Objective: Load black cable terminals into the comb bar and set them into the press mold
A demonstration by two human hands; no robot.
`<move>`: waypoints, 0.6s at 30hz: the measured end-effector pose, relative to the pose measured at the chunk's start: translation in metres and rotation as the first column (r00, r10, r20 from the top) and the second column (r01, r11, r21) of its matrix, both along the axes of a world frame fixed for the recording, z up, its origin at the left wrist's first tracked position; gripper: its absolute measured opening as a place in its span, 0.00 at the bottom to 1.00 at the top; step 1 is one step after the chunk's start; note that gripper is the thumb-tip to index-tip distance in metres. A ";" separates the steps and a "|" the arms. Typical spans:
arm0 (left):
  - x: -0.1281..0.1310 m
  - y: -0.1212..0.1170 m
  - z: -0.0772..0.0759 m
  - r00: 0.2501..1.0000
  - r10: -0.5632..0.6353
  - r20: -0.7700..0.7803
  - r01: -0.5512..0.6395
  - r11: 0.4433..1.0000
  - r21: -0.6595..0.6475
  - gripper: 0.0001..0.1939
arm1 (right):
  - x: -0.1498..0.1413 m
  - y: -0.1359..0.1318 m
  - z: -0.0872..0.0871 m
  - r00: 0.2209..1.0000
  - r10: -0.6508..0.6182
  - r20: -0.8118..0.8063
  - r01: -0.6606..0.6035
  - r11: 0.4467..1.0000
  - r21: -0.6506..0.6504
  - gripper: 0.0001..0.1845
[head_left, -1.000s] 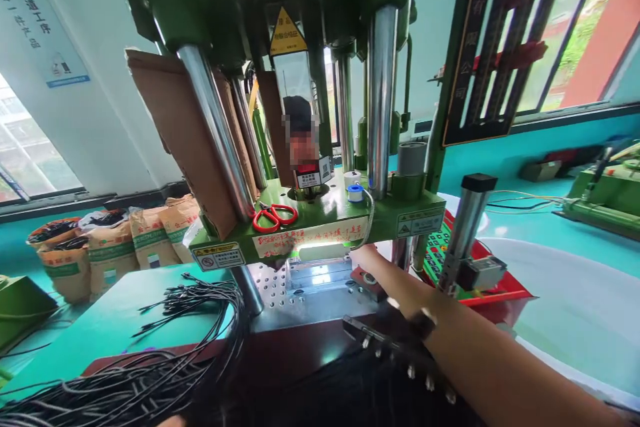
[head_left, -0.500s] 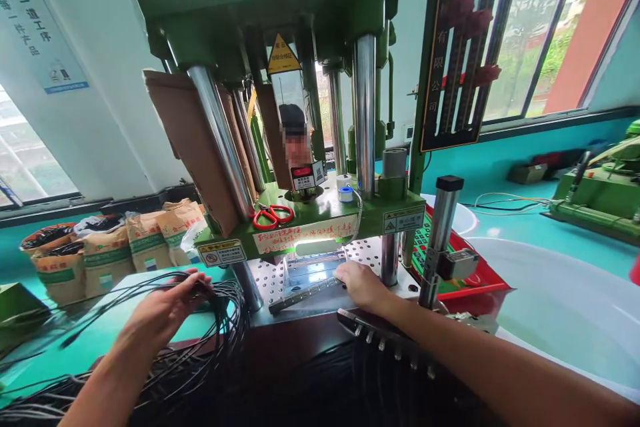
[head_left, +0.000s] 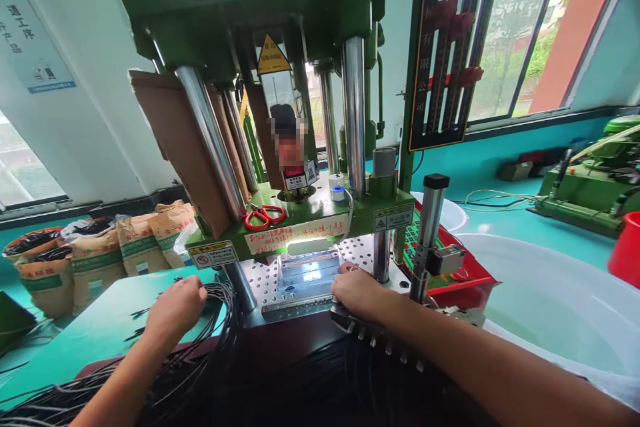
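My left hand (head_left: 176, 307) is closed at the left, above the green table. Black cables (head_left: 220, 297) come out beside it and hang in a loop on its right; their loose ends (head_left: 134, 335) lie to its left. What sits under the fingers is partly hidden. My right hand (head_left: 356, 290) is closed round the right end of a narrow metal bar (head_left: 297, 308). That bar lies along the front edge of the clear-looking mould plate (head_left: 307, 273), on the perforated press bed (head_left: 263, 275).
The green press (head_left: 295, 213) stands ahead, with red scissors (head_left: 265, 215) and a blue tape roll (head_left: 338, 193) on its plate. A dark bar with metal pegs (head_left: 377, 340) lies below my right forearm. A red tray (head_left: 470, 280) and a white tub (head_left: 550, 280) are at right.
My left hand has turned palm down and its cables now lie lower on the table. The metal bar has swung from slanted to nearly level along the mould plate's front, my right hand still at its end.
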State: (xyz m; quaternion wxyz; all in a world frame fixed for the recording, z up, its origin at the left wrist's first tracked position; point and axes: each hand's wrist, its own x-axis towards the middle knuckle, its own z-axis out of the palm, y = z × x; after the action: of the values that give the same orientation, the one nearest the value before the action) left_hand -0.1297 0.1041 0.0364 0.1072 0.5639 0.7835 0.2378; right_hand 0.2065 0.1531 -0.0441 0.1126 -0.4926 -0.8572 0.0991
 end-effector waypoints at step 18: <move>0.177 0.032 -0.069 0.564 -0.824 0.057 0.819 0.550 -0.163 0.09 | 0.126 -0.143 -0.004 0.891 -0.414 -0.186 0.365 0.898 -0.246 0.19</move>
State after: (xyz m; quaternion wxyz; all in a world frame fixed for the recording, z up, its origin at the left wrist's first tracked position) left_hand 0.0470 0.1361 -0.0330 0.2436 0.8559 0.4482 0.0848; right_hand 0.3323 0.0104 -0.0481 0.1792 -0.6489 -0.7063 0.2192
